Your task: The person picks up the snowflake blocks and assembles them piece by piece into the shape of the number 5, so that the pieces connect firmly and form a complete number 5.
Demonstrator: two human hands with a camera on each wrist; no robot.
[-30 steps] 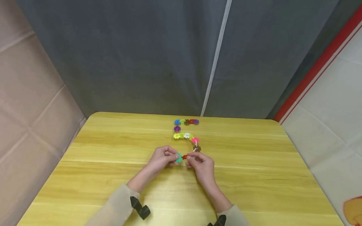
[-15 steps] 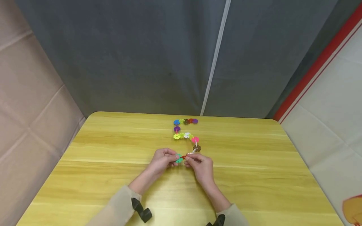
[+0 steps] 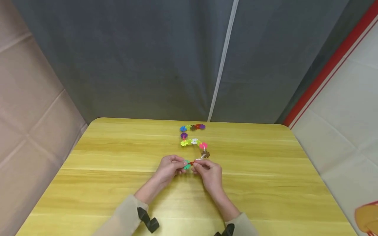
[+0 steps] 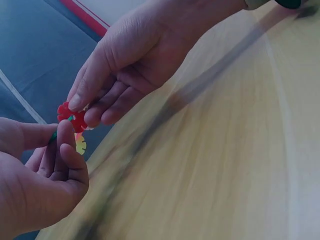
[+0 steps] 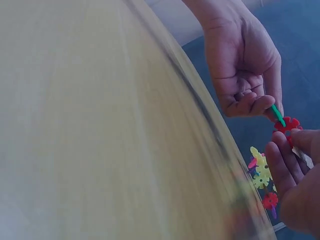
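We judged the joining step underway: left hand (image 3: pixel 170 167) pinched the green piece (image 3: pixel 187 166), right hand (image 3: pixel 208 171) pinched the chain's (image 3: pixel 193 141) red piece (image 3: pixel 192 163); next, slots needed aligning.

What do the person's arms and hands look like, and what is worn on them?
Both hands are bare: the left hand and the right hand wear no gloves, and no rings are visible. Each forearm ends in a loose beige sleeve, the left sleeve and the right sleeve. A black strap with a small black mount sits at the left wrist; a similar black piece shows at the right.
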